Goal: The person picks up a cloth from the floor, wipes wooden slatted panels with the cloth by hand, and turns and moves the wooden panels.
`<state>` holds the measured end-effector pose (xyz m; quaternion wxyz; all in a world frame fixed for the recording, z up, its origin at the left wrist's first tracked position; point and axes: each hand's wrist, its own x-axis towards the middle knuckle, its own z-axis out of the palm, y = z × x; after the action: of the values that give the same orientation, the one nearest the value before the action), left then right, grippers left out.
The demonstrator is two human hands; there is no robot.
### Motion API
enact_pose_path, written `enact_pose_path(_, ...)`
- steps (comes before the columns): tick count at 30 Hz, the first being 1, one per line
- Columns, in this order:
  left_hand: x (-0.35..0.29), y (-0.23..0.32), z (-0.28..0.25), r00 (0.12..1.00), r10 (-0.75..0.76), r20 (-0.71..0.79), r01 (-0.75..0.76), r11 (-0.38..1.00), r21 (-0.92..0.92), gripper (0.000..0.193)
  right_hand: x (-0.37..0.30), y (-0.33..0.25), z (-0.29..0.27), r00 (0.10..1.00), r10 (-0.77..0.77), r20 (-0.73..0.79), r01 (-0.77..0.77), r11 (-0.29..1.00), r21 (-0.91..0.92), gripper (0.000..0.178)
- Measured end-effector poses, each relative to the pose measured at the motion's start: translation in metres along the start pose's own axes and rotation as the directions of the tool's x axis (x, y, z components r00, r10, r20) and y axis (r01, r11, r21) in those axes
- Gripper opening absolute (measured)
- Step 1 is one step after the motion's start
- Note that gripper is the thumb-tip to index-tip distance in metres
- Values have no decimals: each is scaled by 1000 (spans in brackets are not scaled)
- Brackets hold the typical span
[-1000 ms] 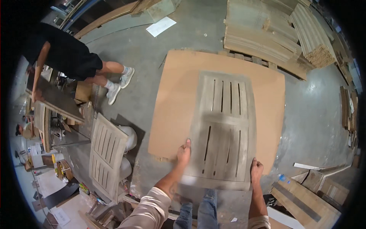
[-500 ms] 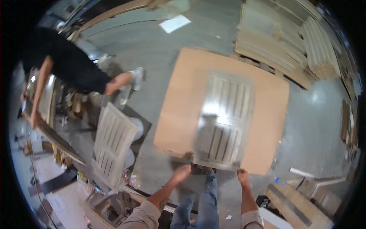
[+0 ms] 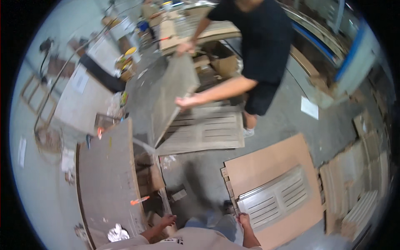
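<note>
A pale slatted panel [image 3: 282, 200] lay flat on a broad cardboard sheet [image 3: 264, 168] to the worker's right, its slots facing up. The sheet appeared to serve as a cushion between the finished wood and the pallet [image 3: 228, 182] whose slats showed along its near edge. The worker's right hand [image 3: 243, 219] was poised at the panel's near corner, fingers curled in. The left hand [image 3: 168, 220] was well apart from it, beside a grey-topped bench [image 3: 106, 173] on which an orange-handled tool [image 3: 139, 200] lay at the edge. Neither hand showed anything in its grasp, though blur made it impossible to tell how far the fingers were closed or whether the right hand touched the wood.

Across the floor, a co-worker in black [image 3: 266, 46] gripped a second panel [image 3: 173, 89] on edge, one hand at the top and the other along the side, a hold that probably kept the tilted board steady above a third, slotted panel [image 3: 204, 129].

Half a second earlier, both of the worker's hands were at the near edge of the panel on the cardboard, directly ahead. By this moment the view had swung left, the hands had parted, and the co-worker filled the upper middle.
</note>
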<state>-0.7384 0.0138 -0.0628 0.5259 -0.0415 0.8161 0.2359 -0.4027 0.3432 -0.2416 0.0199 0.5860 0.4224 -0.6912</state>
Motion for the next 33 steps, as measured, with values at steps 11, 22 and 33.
enact_pose_path(11, 14, 1, -14, 983, 82, -162, -169, 741, -650, 43, 16, -233, 98, 992, -54, 115, 93, 925, -368, 34)
enact_pose_path(22, 75, 120, -63, 996, -31, -88, -48, 638, -769, 39, 40, -384, 238, 874, -160, 458, 451, 617, -645, 40)
enact_pose_path(33, 168, 214, -87, 964, -259, -54, 61, 417, -907, 48, 203, -479, 279, 806, 52, 589, 581, 121, -805, 38)
